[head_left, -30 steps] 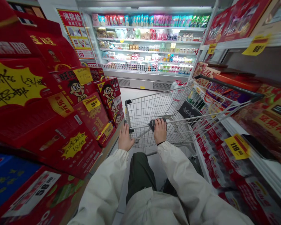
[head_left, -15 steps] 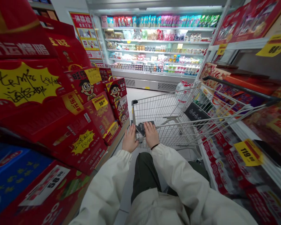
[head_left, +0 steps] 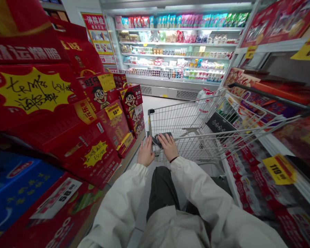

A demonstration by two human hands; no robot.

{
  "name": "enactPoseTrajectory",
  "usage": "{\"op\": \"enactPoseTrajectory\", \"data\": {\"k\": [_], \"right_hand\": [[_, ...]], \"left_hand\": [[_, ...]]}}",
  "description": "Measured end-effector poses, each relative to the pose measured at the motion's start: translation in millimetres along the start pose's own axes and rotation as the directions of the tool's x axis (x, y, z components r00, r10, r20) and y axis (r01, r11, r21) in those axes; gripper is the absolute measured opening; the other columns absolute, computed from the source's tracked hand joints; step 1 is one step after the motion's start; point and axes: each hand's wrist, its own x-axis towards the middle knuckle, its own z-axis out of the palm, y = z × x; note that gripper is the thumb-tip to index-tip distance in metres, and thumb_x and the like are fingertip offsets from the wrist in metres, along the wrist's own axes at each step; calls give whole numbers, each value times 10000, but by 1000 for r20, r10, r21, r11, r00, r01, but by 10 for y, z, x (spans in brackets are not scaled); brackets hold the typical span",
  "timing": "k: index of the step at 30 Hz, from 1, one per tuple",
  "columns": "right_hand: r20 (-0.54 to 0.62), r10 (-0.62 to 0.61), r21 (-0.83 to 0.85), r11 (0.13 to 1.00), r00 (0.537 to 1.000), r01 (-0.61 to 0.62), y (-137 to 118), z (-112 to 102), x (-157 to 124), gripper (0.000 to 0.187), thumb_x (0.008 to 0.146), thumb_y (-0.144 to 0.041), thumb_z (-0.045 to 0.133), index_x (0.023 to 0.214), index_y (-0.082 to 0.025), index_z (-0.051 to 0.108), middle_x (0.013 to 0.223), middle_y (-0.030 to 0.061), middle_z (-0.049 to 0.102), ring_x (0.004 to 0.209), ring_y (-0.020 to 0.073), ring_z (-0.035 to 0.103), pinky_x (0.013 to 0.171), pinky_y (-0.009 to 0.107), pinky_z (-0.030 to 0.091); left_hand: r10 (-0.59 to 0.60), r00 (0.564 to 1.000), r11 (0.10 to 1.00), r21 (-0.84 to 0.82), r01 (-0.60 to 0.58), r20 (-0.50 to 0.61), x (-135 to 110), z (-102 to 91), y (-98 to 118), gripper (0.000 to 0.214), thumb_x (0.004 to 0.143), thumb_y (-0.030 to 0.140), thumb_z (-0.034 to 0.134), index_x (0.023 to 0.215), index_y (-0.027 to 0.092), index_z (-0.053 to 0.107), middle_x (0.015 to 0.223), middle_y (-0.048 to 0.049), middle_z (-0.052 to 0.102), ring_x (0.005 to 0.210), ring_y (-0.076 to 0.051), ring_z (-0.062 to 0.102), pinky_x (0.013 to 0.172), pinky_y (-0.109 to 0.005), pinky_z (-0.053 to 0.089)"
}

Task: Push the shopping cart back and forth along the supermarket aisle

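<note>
A wire shopping cart stands in a narrow store aisle in front of me. My left hand is closed round the left end of its handle. My right hand lies over the dark middle piece of the cart handle, fingers curled on it. A black bag and white bottles show through the cart's far right side. Both arms wear pale sleeves.
Stacked red gift boxes with yellow price tags crowd the left side. Shelves of red packages and a yellow 119 tag line the right. A lit chilled cabinet closes the aisle ahead. Pale floor runs between.
My right hand has slid left along the handle toward my left hand. The view has shifted, with the cart and boxes now sitting further right in the picture.
</note>
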Motion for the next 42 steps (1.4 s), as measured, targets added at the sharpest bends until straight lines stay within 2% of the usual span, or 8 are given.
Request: {"op": "enactPoseTrajectory", "data": {"k": [10,19,23,28,34,37,42], "right_hand": [[-17,2,-62,998,1000,-3,780,-303,-287,584,929,-50,324,1480,-229,402,1510,36,445,1409,239,348,1166,466,291],[-79,139,-204,967,987,-153,1554,-699,-603,553,932,-60,304,1463,-160,425,1531,114,399,1411,263,352,1151,481,330],[-88,183,-230,953,979,-199,1845,-852,-688,570,901,-24,318,1428,-173,475,1504,125,433,1408,255,360,1148,480,341],[-77,176,-192,963,981,-188,1985,-885,-679,563,887,-24,359,1385,-222,531,1445,71,511,1388,222,388,1173,448,320],[-97,229,-126,962,968,-241,2016,-835,-624,557,880,-25,356,1353,-233,563,1433,55,523,1399,204,363,1179,448,313],[-110,246,-102,961,963,-257,2062,-814,-600,569,866,-11,345,1339,-228,576,1429,58,526,1413,194,340,1181,454,310],[-98,249,-83,963,963,-257,2183,-790,-534,625,814,28,342,1342,-218,570,1435,62,518,1429,180,316,1181,463,307]], "left_hand": [[12,1000,1000,25,-12,-1,26,15,-38,833,728,125,489,1511,60,210,1572,-165,305,1457,-265,294,1217,-480,198],[3,1000,1000,-7,-3,-23,57,33,-34,819,751,147,488,1511,59,194,1576,-168,296,1465,-273,272,1210,-484,216],[0,1000,999,-43,-1,-24,64,36,-61,799,759,176,497,1503,87,220,1574,-157,305,1464,-279,274,1210,-493,211],[-13,999,997,-83,10,-40,126,-4,-137,723,727,181,511,1433,145,359,1503,-129,435,1440,-289,324,1209,-527,190],[-7,998,998,-70,3,-65,321,-101,-165,468,720,165,479,1181,172,561,1315,-122,605,1348,-294,455,1209,-537,159],[17,996,997,-71,-23,-87,364,-94,-134,403,702,161,481,1093,198,573,1247,-104,639,1271,-280,527,1207,-529,171],[24,991,996,-87,-35,-129,356,-15,-90,380,696,180,494,1069,218,555,1227,-94,643,1218,-278,560,1203,-534,183]]}}
